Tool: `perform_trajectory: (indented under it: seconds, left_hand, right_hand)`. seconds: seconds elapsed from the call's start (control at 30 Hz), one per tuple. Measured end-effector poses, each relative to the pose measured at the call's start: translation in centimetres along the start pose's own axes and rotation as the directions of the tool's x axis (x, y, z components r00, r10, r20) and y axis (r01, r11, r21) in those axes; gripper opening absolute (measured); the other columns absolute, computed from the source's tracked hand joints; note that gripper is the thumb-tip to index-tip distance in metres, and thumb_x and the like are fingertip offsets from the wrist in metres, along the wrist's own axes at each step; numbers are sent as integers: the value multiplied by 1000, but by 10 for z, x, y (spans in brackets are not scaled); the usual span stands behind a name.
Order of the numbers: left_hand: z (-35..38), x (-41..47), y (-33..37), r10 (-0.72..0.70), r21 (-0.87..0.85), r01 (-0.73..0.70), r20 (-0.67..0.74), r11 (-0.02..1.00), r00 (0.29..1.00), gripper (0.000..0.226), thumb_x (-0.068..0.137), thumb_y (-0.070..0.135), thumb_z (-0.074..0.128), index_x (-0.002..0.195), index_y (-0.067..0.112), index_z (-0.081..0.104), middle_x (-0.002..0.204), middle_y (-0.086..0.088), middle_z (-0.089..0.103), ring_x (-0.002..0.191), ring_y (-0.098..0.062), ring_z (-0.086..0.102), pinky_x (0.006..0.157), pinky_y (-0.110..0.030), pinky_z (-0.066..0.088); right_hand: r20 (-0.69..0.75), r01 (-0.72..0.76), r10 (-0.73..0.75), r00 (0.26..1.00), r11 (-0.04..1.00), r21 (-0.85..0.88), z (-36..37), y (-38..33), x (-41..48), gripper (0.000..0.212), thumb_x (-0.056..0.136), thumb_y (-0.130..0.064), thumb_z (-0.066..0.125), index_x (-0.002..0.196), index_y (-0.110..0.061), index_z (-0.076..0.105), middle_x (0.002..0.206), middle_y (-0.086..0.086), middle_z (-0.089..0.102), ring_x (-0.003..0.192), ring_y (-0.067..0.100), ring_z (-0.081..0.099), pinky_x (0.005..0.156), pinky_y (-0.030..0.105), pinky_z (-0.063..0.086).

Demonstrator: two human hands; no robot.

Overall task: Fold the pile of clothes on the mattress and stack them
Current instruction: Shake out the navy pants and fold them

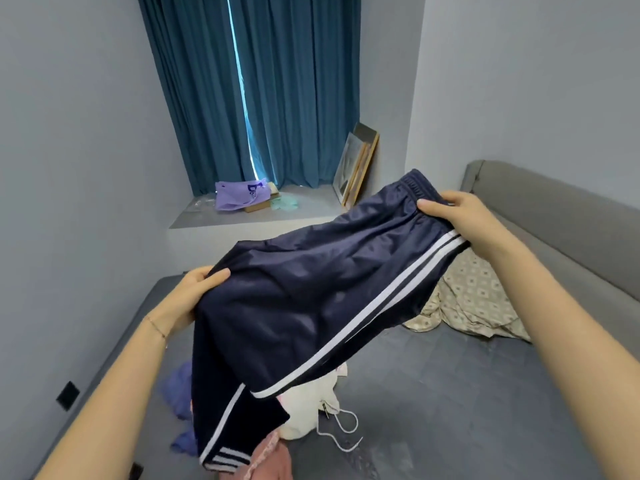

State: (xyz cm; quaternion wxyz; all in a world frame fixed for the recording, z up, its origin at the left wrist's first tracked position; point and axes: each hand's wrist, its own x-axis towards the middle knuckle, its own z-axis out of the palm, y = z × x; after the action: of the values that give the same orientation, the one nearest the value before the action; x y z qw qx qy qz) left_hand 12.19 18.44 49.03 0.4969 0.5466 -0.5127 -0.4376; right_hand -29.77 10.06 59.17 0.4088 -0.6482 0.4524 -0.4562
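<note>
A black wall socket [68, 394] sits low on the wall at my far left, beside the grey mattress [450, 393]. My left hand [194, 296] pinches a fold of the navy track trousers [311, 296], thumb on top and the fingers tucked under the cloth. Beyond it, on the window ledge below the teal curtains [249, 88], lies a purple bag [240, 195]. Below the trousers the pile of clothes [308, 407] rests on the mattress, largely hidden by the hanging leg: a blue piece at its left, a white one with a loose drawstring, something pink at the bottom edge. Picture frames [356, 164] lean in the corner by the curtains. My right hand [464, 220] is clamped on the elastic waistband, thumb over it, the fingers curled behind. A patterned cloth [474, 299] lies crumpled under that hand, against the grey headboard [554, 216]. The trousers hang in the air above the mattress, long axis sloping from the waistband at upper right down past my left hand, where the leg drops, cuff pointing down. Two white stripes run along the near edge.
</note>
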Motion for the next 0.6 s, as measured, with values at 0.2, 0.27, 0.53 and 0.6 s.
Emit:
perform_trajectory:
  seconds: [0.2, 0.27, 0.53, 0.6]
  left_hand:
    - [46, 28, -96, -220, 295, 176, 123, 939, 968, 14, 90, 20, 64, 100, 13, 72, 102, -4, 73, 101, -20, 67, 80, -24, 53]
    - [85, 36, -151, -276, 412, 198, 138, 889, 951, 17, 87, 31, 68, 96, 17, 72, 99, 2, 72, 102, -18, 65, 86, -23, 50]
    - [259, 86, -389, -434, 462, 348, 92, 816, 896, 12, 87, 9, 67, 76, 13, 68, 75, 1, 66, 77, -14, 56, 62, -10, 43]
    - [289, 109, -435, -441, 429, 384, 37, 818, 897, 10, 85, 13, 70, 75, 9, 69, 73, -1, 68, 72, -13, 57, 64, -15, 44]
  right_hand:
    - [-16, -217, 216, 976, 972, -88, 1, 130, -27, 12, 90, -23, 67, 101, -17, 66, 89, -5, 69, 68, 3, 67, 60, 18, 54]
    - [-21, -321, 323, 946, 930, -176, -5, 201, -42, 21, 90, -29, 67, 105, -15, 66, 97, -1, 69, 81, 11, 66, 75, 30, 55]
    - [-245, -540, 489, 837, 809, -230, -27, 485, -99, 9, 89, -29, 67, 89, -21, 62, 78, -10, 64, 74, 12, 60, 59, 23, 41]
    - [-257, -565, 512, 819, 798, -209, -31, 546, -103, 10, 89, -30, 67, 90, -21, 63, 82, -7, 67, 78, 15, 63, 65, 30, 48]
